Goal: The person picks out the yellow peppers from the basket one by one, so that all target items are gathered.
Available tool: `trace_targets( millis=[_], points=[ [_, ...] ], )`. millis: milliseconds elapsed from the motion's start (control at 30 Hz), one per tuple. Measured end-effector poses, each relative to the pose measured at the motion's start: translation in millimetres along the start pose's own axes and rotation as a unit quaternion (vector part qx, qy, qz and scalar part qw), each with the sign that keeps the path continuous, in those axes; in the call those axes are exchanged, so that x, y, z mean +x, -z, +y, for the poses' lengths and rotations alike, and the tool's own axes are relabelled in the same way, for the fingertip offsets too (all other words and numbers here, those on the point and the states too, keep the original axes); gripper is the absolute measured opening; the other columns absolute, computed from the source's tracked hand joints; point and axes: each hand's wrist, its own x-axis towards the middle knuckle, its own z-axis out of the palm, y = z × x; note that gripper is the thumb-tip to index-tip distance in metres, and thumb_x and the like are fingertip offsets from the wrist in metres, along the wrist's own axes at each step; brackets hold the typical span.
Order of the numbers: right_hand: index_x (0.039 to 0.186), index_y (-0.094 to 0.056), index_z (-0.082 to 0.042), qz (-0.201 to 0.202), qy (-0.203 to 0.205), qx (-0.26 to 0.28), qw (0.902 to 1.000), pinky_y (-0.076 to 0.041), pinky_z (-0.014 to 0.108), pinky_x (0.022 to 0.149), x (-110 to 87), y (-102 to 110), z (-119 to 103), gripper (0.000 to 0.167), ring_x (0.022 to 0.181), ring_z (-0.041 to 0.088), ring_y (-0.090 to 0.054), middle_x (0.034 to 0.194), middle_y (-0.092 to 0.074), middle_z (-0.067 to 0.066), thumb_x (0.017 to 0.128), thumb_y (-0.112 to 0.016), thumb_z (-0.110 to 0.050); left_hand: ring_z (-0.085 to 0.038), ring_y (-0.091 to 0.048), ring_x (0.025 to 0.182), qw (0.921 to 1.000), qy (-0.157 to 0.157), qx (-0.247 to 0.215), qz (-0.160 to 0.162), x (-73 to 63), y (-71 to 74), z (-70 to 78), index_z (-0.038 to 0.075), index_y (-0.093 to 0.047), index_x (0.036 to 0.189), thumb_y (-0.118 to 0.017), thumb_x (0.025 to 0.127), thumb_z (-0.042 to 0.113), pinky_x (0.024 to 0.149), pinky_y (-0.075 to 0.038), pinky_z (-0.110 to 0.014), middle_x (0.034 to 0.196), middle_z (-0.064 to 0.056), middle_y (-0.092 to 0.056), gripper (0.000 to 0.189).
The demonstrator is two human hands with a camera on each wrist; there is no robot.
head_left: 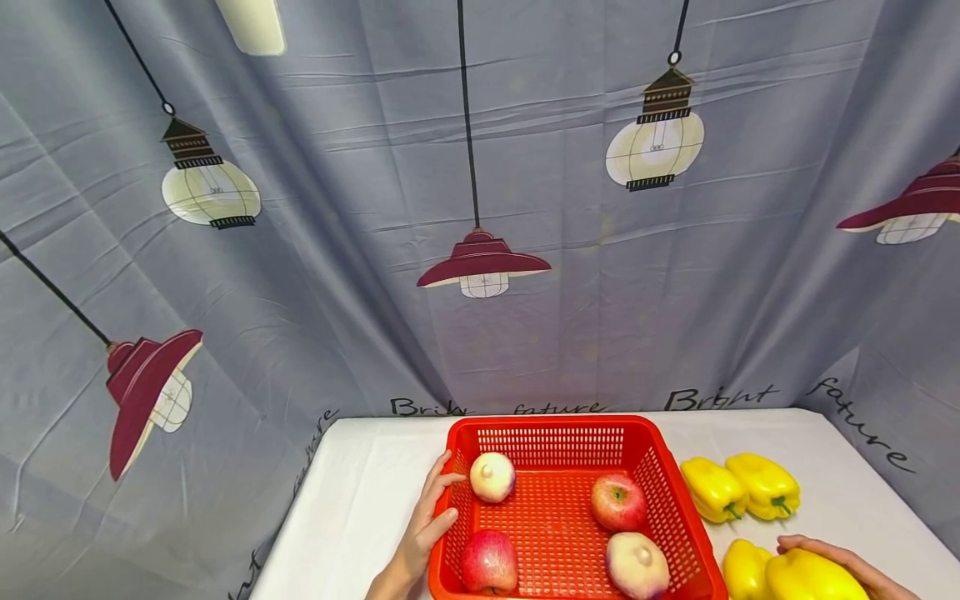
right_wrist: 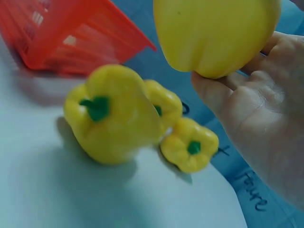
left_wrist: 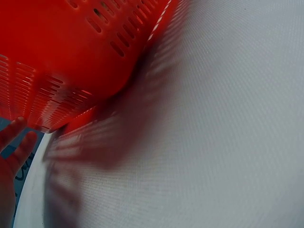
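Note:
A red plastic basket (head_left: 555, 500) with slotted walls stands in the middle of the table. My left hand (head_left: 422, 533) is at its left side, fingers extended against the rim, with the thumb apart from them. In the left wrist view, two fingertips of that hand (left_wrist: 14, 147) show beside the basket wall (left_wrist: 71, 52). My right hand (head_left: 847, 558) holds a yellow bell pepper (head_left: 813, 579) at the right; in the right wrist view the pepper (right_wrist: 216, 35) is raised, its far side hidden. Another yellow bell pepper (head_left: 744, 568) lies between it and the basket.
Inside the basket are a red apple (head_left: 490, 561), another apple (head_left: 618, 502) and two cream-white bulbs with purple undersides (head_left: 492, 477). Two more yellow bell peppers (head_left: 761, 485) lie farther back, right of the basket. A grey printed curtain (head_left: 337, 275) hangs around the white table (head_left: 352, 492).

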Motion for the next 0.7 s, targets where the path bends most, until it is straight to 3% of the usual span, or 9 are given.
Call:
trace_targets(
  millis=[100, 233, 300, 467, 633, 700],
  points=[
    [0.151, -0.036, 0.000, -0.025, 0.022, 0.040, 0.9986, -0.050, 0.020, 0.093, -2.3, 11, 4, 0.092, 0.122, 0.010, -0.058, 0.149, -0.050, 0.000, 0.070, -0.052, 0.042, -0.020, -0.015, 0.150, 1.0000, -0.007, -0.003, -0.001, -0.4, 0.2, -0.6, -0.006, -0.051, 0.131, -0.045, 0.096, 0.015, 0.109, -0.035, -0.031, 0.165, -0.017, -0.012, 0.041],
    [0.156, -0.027, -0.001, -0.098, 0.030, 0.134, 0.9856, -0.048, 0.025, 0.099, -2.6, 30, 11, 0.094, 0.129, 0.015, -0.054, 0.155, -0.042, 0.003, 0.074, -0.044, 0.042, -0.013, -0.015, 0.149, 0.9999, -0.015, -0.007, -0.003, -0.7, 0.3, -1.2, -0.007, -0.051, 0.131, -0.044, 0.096, 0.014, 0.109, -0.035, -0.030, 0.165, -0.017, -0.012, 0.041],
    [0.158, -0.026, -0.007, -0.105, 0.022, 0.132, 0.9855, -0.048, 0.024, 0.098, -5.4, 36, 14, 0.097, 0.129, 0.012, -0.053, 0.156, -0.040, 0.000, 0.075, -0.043, 0.041, -0.011, -0.015, 0.149, 0.9999, -0.015, -0.007, -0.002, -0.8, 0.2, -1.4, -0.007, -0.050, 0.131, -0.044, 0.096, 0.014, 0.109, -0.034, -0.030, 0.165, -0.017, -0.012, 0.041],
    [0.157, -0.029, -0.011, -0.052, 0.010, 0.076, 0.9957, -0.049, 0.020, 0.093, -18.2, 42, 24, 0.101, 0.127, 0.006, -0.053, 0.154, -0.043, -0.005, 0.072, -0.047, 0.041, -0.013, -0.014, 0.149, 0.9999, -0.014, -0.008, -0.001, -1.2, -0.2, -1.8, -0.007, -0.051, 0.131, -0.044, 0.096, 0.013, 0.109, -0.034, -0.030, 0.165, -0.017, -0.012, 0.041],
    [0.153, -0.037, -0.028, -0.002, -0.059, 0.008, 0.9982, -0.051, 0.018, 0.086, -31.2, 44, 33, 0.099, 0.119, 0.000, -0.057, 0.145, -0.051, -0.015, 0.079, -0.050, 0.036, -0.025, -0.014, 0.150, 0.9998, -0.017, -0.005, 0.001, -0.5, -0.3, -1.3, -0.007, -0.051, 0.131, -0.045, 0.096, 0.014, 0.111, -0.032, -0.030, 0.165, -0.018, -0.013, 0.042],
    [0.151, -0.037, -0.037, 0.024, -0.091, -0.053, 0.9941, -0.052, 0.018, 0.082, -35.5, 42, 36, 0.099, 0.113, -0.001, -0.059, 0.139, -0.054, -0.020, 0.081, -0.055, 0.031, -0.027, -0.013, 0.150, 0.9999, -0.017, -0.001, 0.001, -0.1, -0.4, -1.7, -0.007, -0.052, 0.132, -0.045, 0.096, 0.014, 0.112, -0.030, -0.030, 0.165, -0.018, -0.013, 0.042]
  ],
)
